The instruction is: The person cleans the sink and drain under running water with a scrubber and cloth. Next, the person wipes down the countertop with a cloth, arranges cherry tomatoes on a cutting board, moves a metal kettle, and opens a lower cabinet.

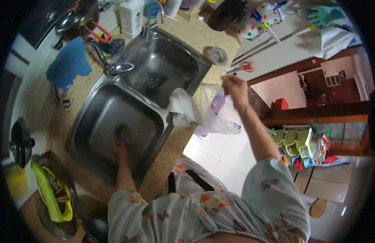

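Observation:
My left hand (120, 150) is down in the near sink basin (94, 117), beside the round drain (121, 131); its fingers are blurred and dim. Over the counter's right edge, my right hand (235, 88) has its fingers drawn together above a thin clear plastic bag (222, 115) with purple parts. The fingers' grip on the bag is too small to make out. Between the bag and the sinks a whitish cloth (181, 107) drapes over the sink rim. A dark scouring pad (155, 80) lies in the far basin (171, 56).
A chrome faucet (120, 69) stands between the basins, with a blue cloth (70, 62) left of it. Tape (218, 56) and red-handled scissors (247, 67) lie at the upper right. A long green vegetable (47, 194) rests in a yellow-rimmed container at lower left.

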Demonstrator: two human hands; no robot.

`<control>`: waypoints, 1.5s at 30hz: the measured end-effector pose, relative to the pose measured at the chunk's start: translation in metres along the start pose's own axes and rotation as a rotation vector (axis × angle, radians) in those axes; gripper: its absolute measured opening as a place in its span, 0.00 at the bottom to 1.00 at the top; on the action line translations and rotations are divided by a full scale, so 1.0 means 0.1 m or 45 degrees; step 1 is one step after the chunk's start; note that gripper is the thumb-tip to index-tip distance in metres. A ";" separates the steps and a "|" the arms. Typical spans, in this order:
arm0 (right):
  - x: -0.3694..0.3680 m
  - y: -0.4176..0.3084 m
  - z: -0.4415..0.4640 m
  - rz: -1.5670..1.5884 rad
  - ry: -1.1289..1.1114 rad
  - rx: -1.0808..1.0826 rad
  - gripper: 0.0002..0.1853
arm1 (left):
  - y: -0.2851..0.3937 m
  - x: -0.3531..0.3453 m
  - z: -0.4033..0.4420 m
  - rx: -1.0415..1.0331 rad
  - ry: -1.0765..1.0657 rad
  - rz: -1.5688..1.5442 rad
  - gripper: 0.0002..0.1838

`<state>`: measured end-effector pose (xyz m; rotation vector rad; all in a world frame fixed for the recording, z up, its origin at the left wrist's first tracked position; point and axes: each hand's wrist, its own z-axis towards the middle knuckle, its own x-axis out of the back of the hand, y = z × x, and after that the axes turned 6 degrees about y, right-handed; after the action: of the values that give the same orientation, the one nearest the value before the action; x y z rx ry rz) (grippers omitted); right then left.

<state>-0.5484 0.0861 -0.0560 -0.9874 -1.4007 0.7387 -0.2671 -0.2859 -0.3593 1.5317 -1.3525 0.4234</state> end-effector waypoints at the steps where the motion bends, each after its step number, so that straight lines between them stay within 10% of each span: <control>1: 0.01 0.25 0.42 0.214 0.017 -0.204 0.10 | 0.08 0.09 -0.12 0.091 -0.020 0.138 0.24; 4: 0.05 1.14 1.65 0.935 -0.091 -1.110 0.23 | -0.07 0.19 -0.31 0.092 0.000 0.213 0.22; 10: -0.14 1.61 2.45 0.974 -0.061 -1.131 0.14 | -0.23 0.35 -0.61 0.061 -0.010 -0.028 0.17; 14: -0.34 1.34 2.25 0.843 -0.001 -0.820 0.07 | -0.13 0.25 -0.74 0.182 -0.068 -0.804 0.13; 17: -0.59 0.68 1.70 0.181 -0.543 0.026 0.06 | 0.80 0.74 -1.10 0.005 -0.232 -1.191 0.15; 22: -1.29 -0.28 -0.08 -0.249 -1.002 0.175 0.10 | 1.57 1.07 -1.33 -0.144 -0.505 -1.502 0.19; 23: -1.41 -0.07 -0.37 -0.387 -0.925 0.818 0.11 | 1.57 1.03 -1.35 -0.175 -0.492 -1.478 0.21; 28: -1.71 0.27 -1.35 -0.502 -1.096 0.349 0.13 | 0.57 0.47 -0.94 -0.586 -0.214 -0.776 0.26; 30: -1.58 0.41 -1.53 -0.464 -1.068 0.373 0.13 | 0.19 0.12 -0.68 0.346 -0.014 -1.069 0.25; 34: -1.32 0.62 -1.57 -0.390 -0.975 0.289 0.11 | 0.12 0.42 -0.39 0.333 -0.163 -0.566 0.25; 41: -1.62 0.59 -0.85 -0.160 -0.621 0.221 0.11 | -0.08 -0.02 0.07 0.571 -0.222 -0.881 0.22; 45: -2.20 0.48 -0.05 -0.498 -0.464 0.513 0.24 | -0.35 -0.20 0.25 0.202 -0.046 -0.267 0.21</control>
<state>-0.5525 -0.0901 -0.1972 -0.2579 -1.6112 0.8846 -0.2509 -0.3006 -0.4010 1.7998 -1.1929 0.3792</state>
